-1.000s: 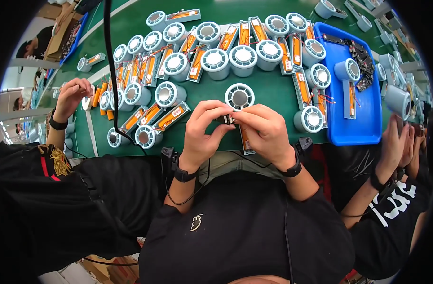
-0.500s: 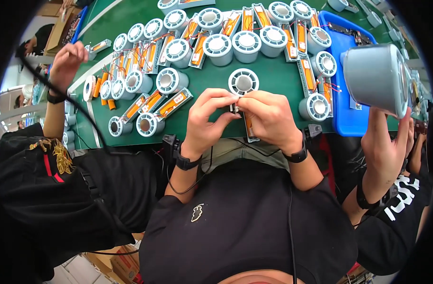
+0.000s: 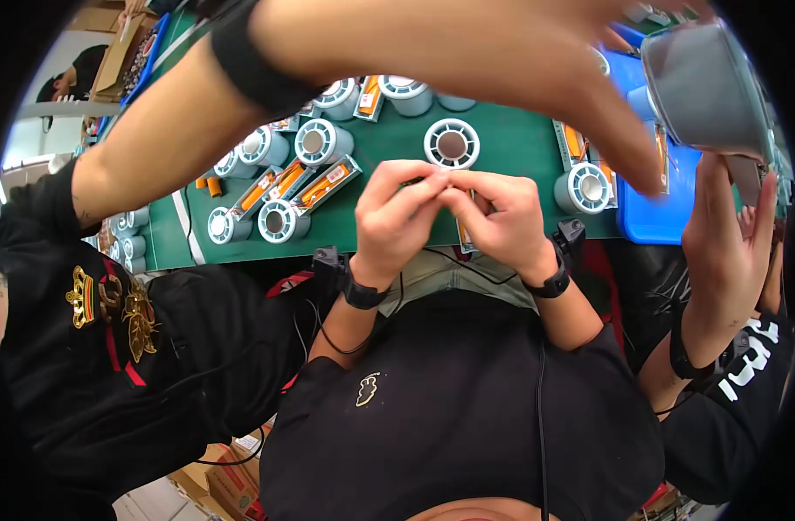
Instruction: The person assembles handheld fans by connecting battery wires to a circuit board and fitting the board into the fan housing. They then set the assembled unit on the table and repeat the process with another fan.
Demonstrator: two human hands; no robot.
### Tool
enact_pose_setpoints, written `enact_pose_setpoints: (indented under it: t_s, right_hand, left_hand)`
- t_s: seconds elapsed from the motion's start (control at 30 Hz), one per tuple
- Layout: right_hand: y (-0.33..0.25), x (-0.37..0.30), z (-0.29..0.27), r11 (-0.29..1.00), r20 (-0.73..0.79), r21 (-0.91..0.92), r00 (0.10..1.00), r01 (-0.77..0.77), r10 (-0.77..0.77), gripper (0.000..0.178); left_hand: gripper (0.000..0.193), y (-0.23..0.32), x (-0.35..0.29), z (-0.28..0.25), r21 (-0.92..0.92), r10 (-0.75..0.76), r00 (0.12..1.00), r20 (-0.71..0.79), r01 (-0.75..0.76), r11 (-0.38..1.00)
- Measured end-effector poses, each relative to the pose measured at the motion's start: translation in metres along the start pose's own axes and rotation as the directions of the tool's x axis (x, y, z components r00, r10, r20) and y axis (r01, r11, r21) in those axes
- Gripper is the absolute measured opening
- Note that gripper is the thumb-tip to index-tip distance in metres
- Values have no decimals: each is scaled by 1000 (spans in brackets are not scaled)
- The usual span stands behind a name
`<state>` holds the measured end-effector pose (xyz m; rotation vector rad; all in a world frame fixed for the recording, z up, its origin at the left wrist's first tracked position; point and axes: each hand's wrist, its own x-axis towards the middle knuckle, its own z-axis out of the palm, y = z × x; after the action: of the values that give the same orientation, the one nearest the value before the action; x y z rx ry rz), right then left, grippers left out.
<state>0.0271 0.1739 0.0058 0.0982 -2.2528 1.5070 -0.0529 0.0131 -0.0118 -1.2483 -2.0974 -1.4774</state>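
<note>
Got left hand (image 3: 393, 221) and right hand (image 3: 504, 221) pinched at the fingertips, can't tell on what, just short of a pale-blue round plastic housing (image 3: 452, 144) on the green table (image 3: 512, 143). Looks partway done, with uncovered orange rectangular packs (image 3: 321, 188) nearby.

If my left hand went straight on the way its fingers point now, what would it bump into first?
Your left hand would likely meet your right hand first, just to its right; whether the two actually touch is hard to tell.
</note>
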Motion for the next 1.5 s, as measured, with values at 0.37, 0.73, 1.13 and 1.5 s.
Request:
enact_pose_setpoints:
  t_s: [0.37,0.73,1.13,1.5]
  right_hand:
    - [-11,-3,1,993,-131,-101,989,55,-68,17]
    - [8,1,15,824,17,-484,945,294,-327,18]
    - [19,-8,0,977,-44,-178,991,118,-127,11]
    - [31,1,-3,924,-51,-263,952,278,-301,14]
  left_hand:
    - [38,7,9,-11,142,-169,985,-43,174,975]
    - [34,-2,7,-11,10,-362,932,0,362,932]
    - [33,7,16,-32,-59,-285,859,426,341,938]
    - [32,5,3,-17,-291,-384,840,384,505,813]
